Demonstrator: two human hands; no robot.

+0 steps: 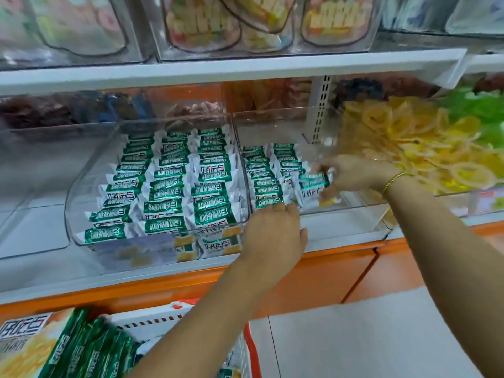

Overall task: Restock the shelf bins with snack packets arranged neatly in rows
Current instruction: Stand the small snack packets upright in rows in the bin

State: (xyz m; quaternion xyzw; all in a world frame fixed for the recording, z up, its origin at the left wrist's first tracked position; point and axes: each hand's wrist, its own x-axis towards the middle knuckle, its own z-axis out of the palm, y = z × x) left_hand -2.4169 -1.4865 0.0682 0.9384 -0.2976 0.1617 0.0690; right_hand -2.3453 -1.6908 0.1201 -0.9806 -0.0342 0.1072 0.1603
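Note:
Two clear shelf bins stand side by side. The left bin [73, 192] is filled with three neat rows of green-and-white snack packets [166, 184]. The right bin [354, 214] holds two shorter rows [268, 173] at its left side. My right hand [354, 173] reaches into the right bin and grips a green-and-white packet [312, 186] beside the second row. My left hand [275, 233] rests on the front rim of the right bin, fingers extended toward the front packets of the first row.
A white basket [152, 320] at lower left holds a large open bag of the same packets [68, 347]. Yellow ring sweets [425, 143] and green sweets [477, 105] fill bins to the right. Jar-shaped pouches sit on the upper shelf [245, 66]. Orange cabinet below.

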